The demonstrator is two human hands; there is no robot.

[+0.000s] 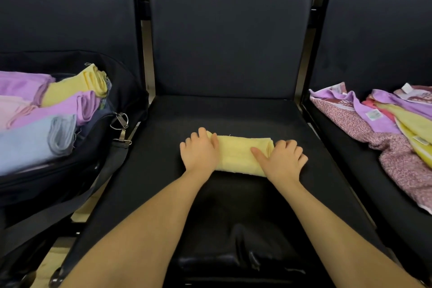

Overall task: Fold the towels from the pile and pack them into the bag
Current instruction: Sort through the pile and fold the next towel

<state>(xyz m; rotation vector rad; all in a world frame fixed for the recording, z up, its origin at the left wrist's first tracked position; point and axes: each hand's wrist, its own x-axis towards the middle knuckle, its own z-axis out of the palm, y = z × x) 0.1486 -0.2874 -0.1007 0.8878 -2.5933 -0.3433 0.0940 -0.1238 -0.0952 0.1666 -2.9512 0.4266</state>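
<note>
Head view: the job looks well under way. The bag (70, 170), dark and soft-sided with a metal clip on its strap, sits on the left seat and already holds several rolled towels (65, 110) in lilac, yellow, pink and pale blue, lying side by side with their spiral ends toward the middle seat. On the right seat the pile (385, 124) is still loose: crumpled lilac, yellow and coral cloth with sewn labels, on top of a flowered print fabric. Between them, on the black padded seat (233, 112), lies the yellow towel (238, 154), a thick, nubby terry folded into a plump oblong. The left hand (199, 151) grips its left end, fingers curled over the far edge; the right hand (280, 159) holds the right end, thumb laid across the top and fingers bent round the side. By the look of it this towel is nearly ready for the bag, and the pile's towels are still to fold.
</note>
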